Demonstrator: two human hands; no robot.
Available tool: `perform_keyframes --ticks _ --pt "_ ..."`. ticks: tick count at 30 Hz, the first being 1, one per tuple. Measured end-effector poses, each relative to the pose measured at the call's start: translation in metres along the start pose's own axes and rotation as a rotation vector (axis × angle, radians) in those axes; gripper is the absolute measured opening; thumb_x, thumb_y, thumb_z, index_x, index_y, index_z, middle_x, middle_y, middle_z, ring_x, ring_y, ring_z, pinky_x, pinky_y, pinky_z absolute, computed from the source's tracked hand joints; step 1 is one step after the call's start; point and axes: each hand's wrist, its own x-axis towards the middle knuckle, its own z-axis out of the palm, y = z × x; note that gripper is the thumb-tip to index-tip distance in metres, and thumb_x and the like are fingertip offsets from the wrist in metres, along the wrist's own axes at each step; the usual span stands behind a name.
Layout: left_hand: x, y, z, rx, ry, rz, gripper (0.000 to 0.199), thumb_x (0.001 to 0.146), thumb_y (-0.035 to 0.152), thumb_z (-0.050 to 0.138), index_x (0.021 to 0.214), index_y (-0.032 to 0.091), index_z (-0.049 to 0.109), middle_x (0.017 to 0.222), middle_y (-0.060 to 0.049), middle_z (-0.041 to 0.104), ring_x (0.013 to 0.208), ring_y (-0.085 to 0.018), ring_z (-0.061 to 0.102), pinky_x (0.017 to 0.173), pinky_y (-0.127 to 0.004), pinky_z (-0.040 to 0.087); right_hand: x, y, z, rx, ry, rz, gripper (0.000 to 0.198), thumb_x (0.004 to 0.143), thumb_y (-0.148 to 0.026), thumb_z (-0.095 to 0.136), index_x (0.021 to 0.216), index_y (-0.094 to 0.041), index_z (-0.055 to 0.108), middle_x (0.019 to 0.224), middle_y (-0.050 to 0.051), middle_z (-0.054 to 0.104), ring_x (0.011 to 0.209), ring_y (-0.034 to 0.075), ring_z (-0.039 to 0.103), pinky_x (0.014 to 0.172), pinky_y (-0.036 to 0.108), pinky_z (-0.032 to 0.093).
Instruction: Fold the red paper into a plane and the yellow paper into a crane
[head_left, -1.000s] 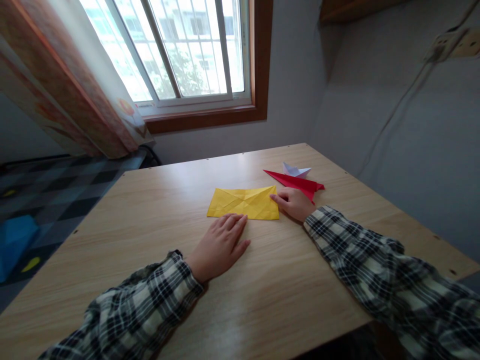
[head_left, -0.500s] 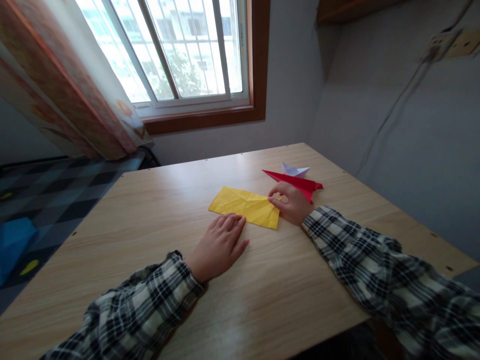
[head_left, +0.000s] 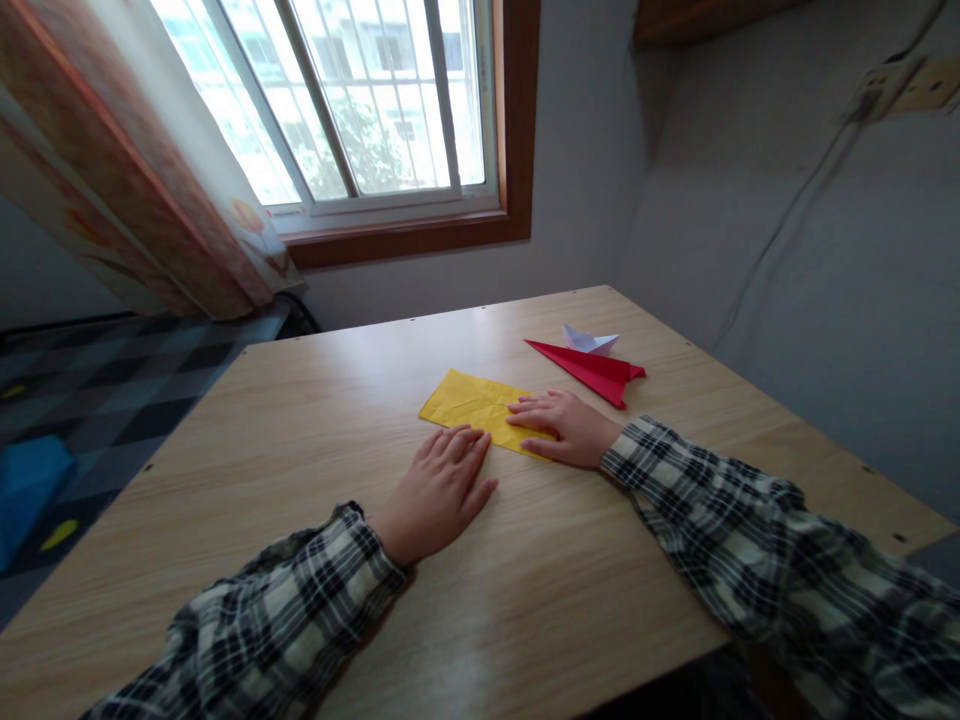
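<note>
A folded sheet of yellow paper (head_left: 474,398), creased across its surface, lies flat on the wooden table (head_left: 300,440). My left hand (head_left: 441,490) rests palm down at its near edge, fingertips touching that edge. Over the right end of the paper my right hand (head_left: 568,428) lies flat with its fingers stretched out, covering part of the sheet. Just beyond the right hand is a red paper plane (head_left: 592,374). Behind the plane stands a small white paper boat (head_left: 590,341), its lower part hidden.
Past the table's far edge are a wall and a barred window (head_left: 375,110) with a patterned curtain (head_left: 172,180). At the right wall a cable (head_left: 780,225) hangs from a socket (head_left: 885,90). A blue object (head_left: 30,490) lies beyond the table's left side.
My right hand has gone from a pinch at the paper's right end to lying flat on it, slightly nearer me. The left hand has stayed in place.
</note>
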Motion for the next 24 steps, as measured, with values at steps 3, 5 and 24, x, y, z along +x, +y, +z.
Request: perform_keyframes --ticks 3,5,24 --pt "0.0 -0.001 0.001 -0.025 0.002 -0.035 0.052 0.101 0.044 0.042 0.143 0.015 0.051 0.144 -0.015 0.054 0.137 -0.031 0.045 0.117 -0.054 0.033 0.0 -0.002 0.0 -0.005 -0.022 0.016 0.04 0.094 -0.041 0.06 0.131 -0.028 0.064 0.147 0.008 0.055 0.137 0.028 0.05 0.116 0.059 0.029" --pt "-0.001 -0.001 0.001 -0.039 0.013 -0.073 0.052 0.099 0.046 0.045 0.142 0.018 0.053 0.146 -0.014 0.053 0.138 -0.032 0.044 0.117 -0.056 0.031 -0.001 -0.003 0.0 -0.01 -0.02 0.017 0.041 0.093 -0.04 0.061 0.132 -0.028 0.064 0.147 0.008 0.055 0.138 0.028 0.05 0.116 0.059 0.029" --pt "0.005 -0.043 0.006 0.061 0.01 -0.372 0.06 0.099 0.055 0.038 0.143 0.016 0.05 0.152 -0.018 0.047 0.142 -0.035 0.04 0.113 -0.058 0.032 -0.001 0.006 0.006 0.053 0.054 -0.08 0.047 0.087 -0.042 0.069 0.129 -0.02 0.067 0.143 0.015 0.058 0.136 0.029 0.052 0.117 0.053 0.036"
